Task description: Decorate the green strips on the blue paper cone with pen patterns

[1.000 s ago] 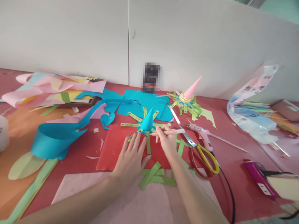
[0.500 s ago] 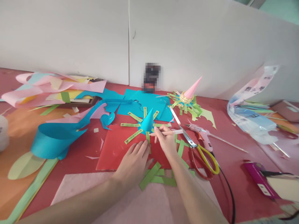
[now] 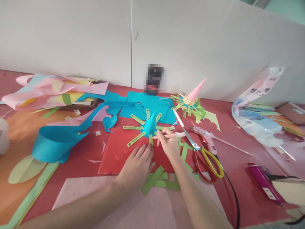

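Note:
A blue paper cone (image 3: 150,124) stands on a red sheet (image 3: 116,156), with green paper strips (image 3: 135,139) spreading out from its base like rays. Several strips carry drawn marks and small stars. My right hand (image 3: 168,143) is closed round a pale pen (image 3: 175,135), its tip at the strip on the cone's near side. Lying flat, my left hand (image 3: 138,162) rests its fingertips on the end of that same strip, just left of the pen. Loose green strips (image 3: 160,181) lie between my forearms.
Scissors (image 3: 202,159) and a pink glue gun (image 3: 206,136) lie to the right, near a purple power strip (image 3: 265,183). A pink cone piece (image 3: 194,92) stands behind. Left are a blue paper band (image 3: 52,143) and paper scraps (image 3: 71,87). A white partition (image 3: 95,41) closes the back.
The pen in my right hand has shifted very slightly, its back end a little to the left. My left hand stays on the strip.

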A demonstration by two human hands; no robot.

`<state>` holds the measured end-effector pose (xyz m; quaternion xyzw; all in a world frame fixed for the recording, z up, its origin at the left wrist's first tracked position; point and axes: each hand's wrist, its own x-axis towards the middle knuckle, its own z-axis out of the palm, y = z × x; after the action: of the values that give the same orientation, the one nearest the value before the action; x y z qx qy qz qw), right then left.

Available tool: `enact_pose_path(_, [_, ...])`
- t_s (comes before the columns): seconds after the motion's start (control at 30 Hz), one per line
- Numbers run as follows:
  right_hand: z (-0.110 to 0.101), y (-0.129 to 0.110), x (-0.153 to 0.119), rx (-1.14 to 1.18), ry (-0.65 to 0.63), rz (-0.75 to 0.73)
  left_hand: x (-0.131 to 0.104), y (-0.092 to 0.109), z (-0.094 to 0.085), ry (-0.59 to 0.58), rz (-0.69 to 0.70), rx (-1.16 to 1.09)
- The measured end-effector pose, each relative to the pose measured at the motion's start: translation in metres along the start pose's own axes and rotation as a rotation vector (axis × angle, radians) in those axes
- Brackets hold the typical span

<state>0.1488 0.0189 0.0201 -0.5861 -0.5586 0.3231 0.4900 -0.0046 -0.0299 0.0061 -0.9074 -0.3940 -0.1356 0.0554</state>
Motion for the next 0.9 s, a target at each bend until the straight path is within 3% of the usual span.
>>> enact_pose_path(0.23, [-0.0011, 0.0008, -0.0003, 0.031, -0.051, 0.015, 0.0005, -0.0001, -0.0015, 0.004, 0.002, 0.003])
enact_pose_path(0.9, [-0.0014, -0.0039, 0.0022, 0.059, 0.013, 0.028, 0.0017, -0.0012, -0.0028, 0.015, 0.005, -0.019])
